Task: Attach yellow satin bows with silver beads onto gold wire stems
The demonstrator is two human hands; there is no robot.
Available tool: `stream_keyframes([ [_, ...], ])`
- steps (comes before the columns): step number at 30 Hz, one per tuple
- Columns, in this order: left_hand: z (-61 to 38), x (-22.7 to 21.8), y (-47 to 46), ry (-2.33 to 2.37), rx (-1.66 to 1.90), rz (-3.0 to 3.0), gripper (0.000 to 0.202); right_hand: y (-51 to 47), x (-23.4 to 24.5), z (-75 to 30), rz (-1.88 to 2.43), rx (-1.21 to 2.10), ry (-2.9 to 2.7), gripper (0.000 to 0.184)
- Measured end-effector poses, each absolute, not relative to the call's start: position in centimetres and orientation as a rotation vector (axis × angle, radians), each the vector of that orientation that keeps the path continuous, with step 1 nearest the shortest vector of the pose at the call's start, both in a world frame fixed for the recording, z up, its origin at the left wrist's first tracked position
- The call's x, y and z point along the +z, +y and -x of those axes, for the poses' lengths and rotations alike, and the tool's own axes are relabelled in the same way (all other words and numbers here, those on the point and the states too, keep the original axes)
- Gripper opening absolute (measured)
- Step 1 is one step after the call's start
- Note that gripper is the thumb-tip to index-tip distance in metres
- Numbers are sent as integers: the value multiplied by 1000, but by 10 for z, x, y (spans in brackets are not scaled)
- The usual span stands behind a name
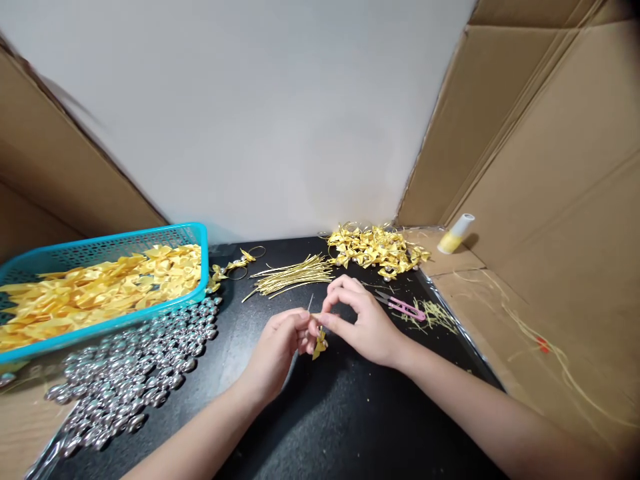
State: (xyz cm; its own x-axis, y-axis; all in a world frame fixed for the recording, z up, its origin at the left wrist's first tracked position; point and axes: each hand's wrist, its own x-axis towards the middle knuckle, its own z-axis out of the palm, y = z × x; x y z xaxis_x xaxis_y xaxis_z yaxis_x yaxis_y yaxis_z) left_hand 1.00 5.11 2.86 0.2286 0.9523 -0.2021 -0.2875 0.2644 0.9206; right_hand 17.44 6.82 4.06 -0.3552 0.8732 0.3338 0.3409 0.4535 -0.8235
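Black tabletop (390,413): left hand (278,347), right hand (367,323) at yellow bow (319,346), inside edges (466,333).

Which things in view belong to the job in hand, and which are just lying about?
Likely part of the job:
- needle at the left hand
- yellow bow below the fingers
- yellow ribbon pieces in the blue basket
- silver beads
- gold cords
- beaded bows
- pink snips
- thread spool

Apparently just lying about:
- thread clippings
- red scrap
- loose pale thread

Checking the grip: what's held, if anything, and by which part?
The left hand pinches a needle by its lower part. Whether and where either hand grips the yellow bow is unclear.
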Motion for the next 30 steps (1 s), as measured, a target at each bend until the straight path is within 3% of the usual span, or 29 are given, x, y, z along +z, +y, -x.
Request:
stream_keyframes([
  [14,-9,26,55,851,849,-730,33,67,35,-174,1058,706,-1793,13],
  [30,-7,25,54,725,942,-907,35,71,37,-175,930,1075,-1708,7],
])
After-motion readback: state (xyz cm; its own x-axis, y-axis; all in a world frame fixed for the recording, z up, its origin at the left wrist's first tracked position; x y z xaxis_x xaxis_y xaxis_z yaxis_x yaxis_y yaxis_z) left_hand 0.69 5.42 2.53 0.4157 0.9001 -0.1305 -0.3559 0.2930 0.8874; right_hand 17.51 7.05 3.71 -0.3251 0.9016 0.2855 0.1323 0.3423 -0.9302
